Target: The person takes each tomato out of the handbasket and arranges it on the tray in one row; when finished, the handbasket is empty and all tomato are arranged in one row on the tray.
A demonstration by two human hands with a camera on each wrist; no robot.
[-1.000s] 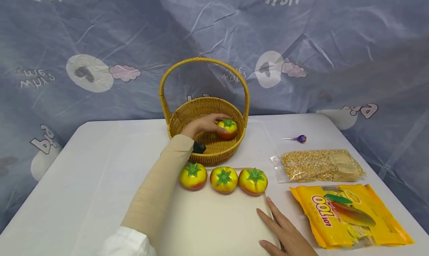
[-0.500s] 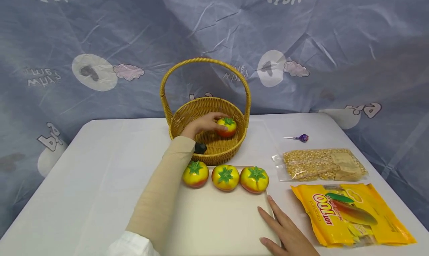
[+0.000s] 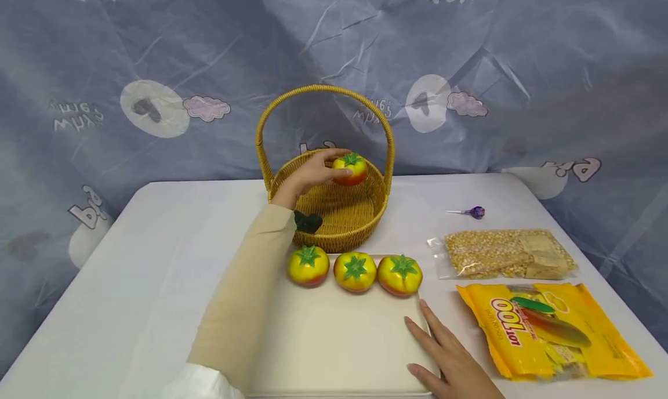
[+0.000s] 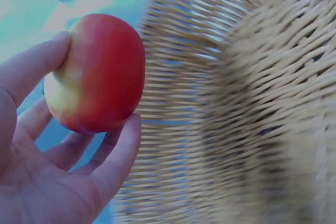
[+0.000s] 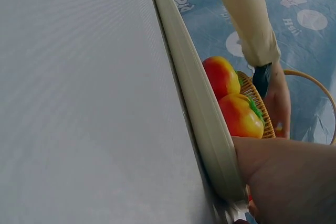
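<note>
My left hand (image 3: 313,171) grips a squat yellow-and-red tomato (image 3: 351,169) with a green star-shaped top, above the wicker basket (image 3: 341,210). In the left wrist view, thumb and fingers curl round the tomato (image 4: 107,72), beside the basket's woven wall (image 4: 168,129). A row of three similar tomatoes, left (image 3: 308,265), middle (image 3: 355,271) and right (image 3: 400,275), lies along the far edge of a cream tray (image 3: 344,341). My right hand (image 3: 451,355) rests on the tray's right edge, fingers fairly straight. The right wrist view shows the tray's rim (image 5: 194,87) beside that hand.
On the right of the white table (image 3: 130,283) lie a lollipop (image 3: 474,212), a clear bag of yellow kernels (image 3: 490,254) and a yellow candy bag (image 3: 548,332). The basket's tall arched handle (image 3: 323,87) stands over the left hand. A printed grey-blue cloth (image 3: 323,39) hangs behind.
My left hand has lifted the tomato up from inside the basket to about the height of its rim. My right hand stays on the tray's edge. The head view has shifted slightly.
</note>
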